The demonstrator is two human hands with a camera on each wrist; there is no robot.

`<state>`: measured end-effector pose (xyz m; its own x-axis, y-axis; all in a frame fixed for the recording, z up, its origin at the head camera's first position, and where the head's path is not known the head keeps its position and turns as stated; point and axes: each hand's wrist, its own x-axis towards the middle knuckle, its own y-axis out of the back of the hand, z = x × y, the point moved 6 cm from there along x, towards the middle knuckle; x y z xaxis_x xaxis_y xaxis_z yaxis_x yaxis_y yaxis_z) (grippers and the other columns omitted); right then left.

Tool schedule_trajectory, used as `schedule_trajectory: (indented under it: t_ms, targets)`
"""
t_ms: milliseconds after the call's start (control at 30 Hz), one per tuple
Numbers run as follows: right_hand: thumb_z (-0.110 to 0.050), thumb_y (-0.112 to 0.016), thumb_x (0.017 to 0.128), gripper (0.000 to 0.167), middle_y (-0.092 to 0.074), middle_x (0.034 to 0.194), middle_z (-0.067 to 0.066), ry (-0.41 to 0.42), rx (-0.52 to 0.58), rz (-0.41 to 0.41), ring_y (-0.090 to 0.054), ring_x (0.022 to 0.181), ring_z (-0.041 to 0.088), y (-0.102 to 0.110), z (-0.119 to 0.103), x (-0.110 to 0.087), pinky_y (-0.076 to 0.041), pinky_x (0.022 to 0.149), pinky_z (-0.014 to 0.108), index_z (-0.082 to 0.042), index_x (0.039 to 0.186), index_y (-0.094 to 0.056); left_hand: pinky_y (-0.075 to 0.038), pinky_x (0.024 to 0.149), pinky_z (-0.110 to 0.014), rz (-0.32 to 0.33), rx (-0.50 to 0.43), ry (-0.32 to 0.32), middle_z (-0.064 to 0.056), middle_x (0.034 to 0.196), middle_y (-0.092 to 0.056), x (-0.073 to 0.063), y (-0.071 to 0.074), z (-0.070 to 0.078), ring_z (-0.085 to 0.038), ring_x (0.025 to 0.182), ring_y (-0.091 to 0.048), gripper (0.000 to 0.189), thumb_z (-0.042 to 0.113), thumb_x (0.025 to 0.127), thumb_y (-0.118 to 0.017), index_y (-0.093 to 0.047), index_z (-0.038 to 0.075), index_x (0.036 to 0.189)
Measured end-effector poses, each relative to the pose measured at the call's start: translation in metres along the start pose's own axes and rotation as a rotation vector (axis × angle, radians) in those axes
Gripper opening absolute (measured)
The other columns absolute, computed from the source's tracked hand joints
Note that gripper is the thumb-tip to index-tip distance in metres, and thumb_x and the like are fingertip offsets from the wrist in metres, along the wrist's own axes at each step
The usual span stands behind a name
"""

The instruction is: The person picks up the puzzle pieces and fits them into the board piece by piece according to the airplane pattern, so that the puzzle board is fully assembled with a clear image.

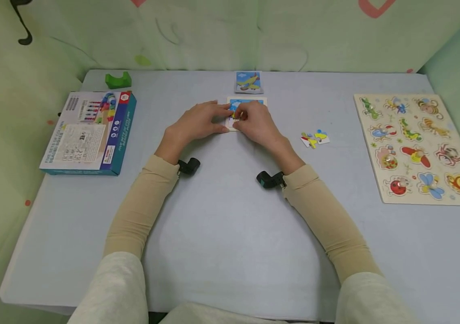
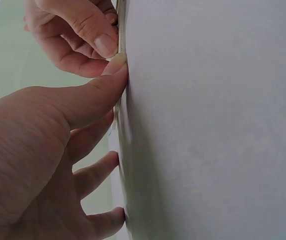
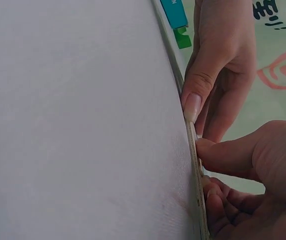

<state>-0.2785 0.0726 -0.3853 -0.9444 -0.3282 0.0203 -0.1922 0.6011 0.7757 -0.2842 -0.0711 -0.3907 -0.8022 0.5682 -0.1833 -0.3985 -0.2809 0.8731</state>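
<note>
In the head view a small wooden puzzle board with a blue picture lies flat on the table, partly covered by both hands. My left hand rests at its left side, thumb at the near corner and fingers fairly straight. My right hand reaches over the board with curled fingers, pinching a small puzzle piece mostly hidden beneath them. Both thumbs meet the board's edge in the right wrist view. Loose jigsaw pieces, yellow, blue and white, lie to the right of the right hand.
Behind the board lies a picture card showing a yellow airplane. A boxed toy set is on the left, with a green curved block behind it. At the right lies a large insect peg puzzle.
</note>
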Motion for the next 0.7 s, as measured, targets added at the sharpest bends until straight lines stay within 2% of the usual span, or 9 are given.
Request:
schedule_trajectory:
  t_ms: [300,467,700]
  targets:
    - [-0.012,-0.068,0.092,0.016,-0.068,0.094,0.016,-0.001,-0.020,-0.030,-0.053,0.098,0.026,-0.002,0.003,-0.003,-0.041,0.089,0.040,0.001,0.097,-0.074,-0.024,0.122,-0.051,0.001,-0.024,-0.006,0.007,0.161,-0.036,-0.001,-0.003,0.001,-0.028,0.154,-0.022,0.057,0.037,0.096,-0.066,-0.049,0.022,0.148]
    - [-0.014,-0.069,0.092,0.016,-0.066,0.097,0.015,-0.026,0.029,-0.024,-0.056,0.094,0.025,0.000,0.009,-0.003,-0.044,0.083,0.036,0.000,0.099,-0.071,-0.024,0.122,-0.052,0.007,-0.012,-0.011,0.006,0.160,-0.036,-0.001,-0.002,0.001,-0.028,0.154,-0.023,0.056,0.037,0.095,-0.066,-0.050,0.021,0.147]
    - [-0.015,-0.073,0.089,0.018,-0.066,0.093,0.014,-0.036,0.064,0.020,-0.059,0.084,0.023,0.002,0.010,-0.001,-0.044,0.075,0.030,0.001,0.096,-0.068,-0.025,0.122,-0.052,0.003,0.004,0.003,0.006,0.161,-0.036,-0.001,0.001,0.001,-0.027,0.154,-0.023,0.057,0.037,0.095,-0.066,-0.050,0.021,0.147]
